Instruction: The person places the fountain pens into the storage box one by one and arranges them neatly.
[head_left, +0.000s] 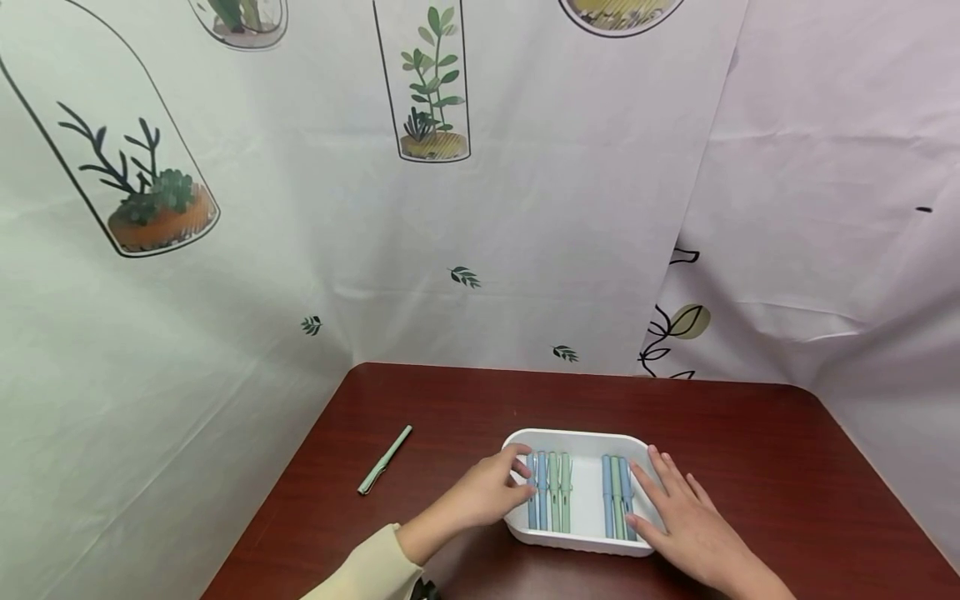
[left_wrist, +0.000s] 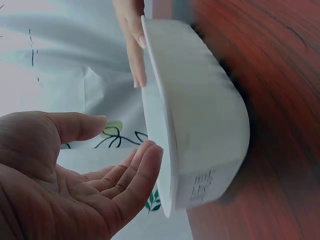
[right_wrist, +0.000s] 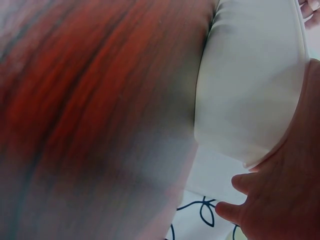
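A white plastic tray (head_left: 587,508) on the table carries two groups of pens. Several blue and light green pens (head_left: 554,493) stand side by side in its left half. To the right lie two blue pens and one green pen (head_left: 617,496), the rightmost partly behind the right hand's fingers. My left hand (head_left: 486,490) hovers at the tray's left rim, thumb and fingers apart with nothing between them, as the left wrist view confirms. Over the right rim, my right hand (head_left: 688,525) lies with its fingers spread. Outside the tray, a light green pen (head_left: 385,460) rests on the left.
The dark red wooden table (head_left: 735,442) has rounded far corners. White cloth (head_left: 540,217) printed with plants in glass jars hangs behind it and along the left side. A small dark object (head_left: 424,590) shows under the left sleeve.
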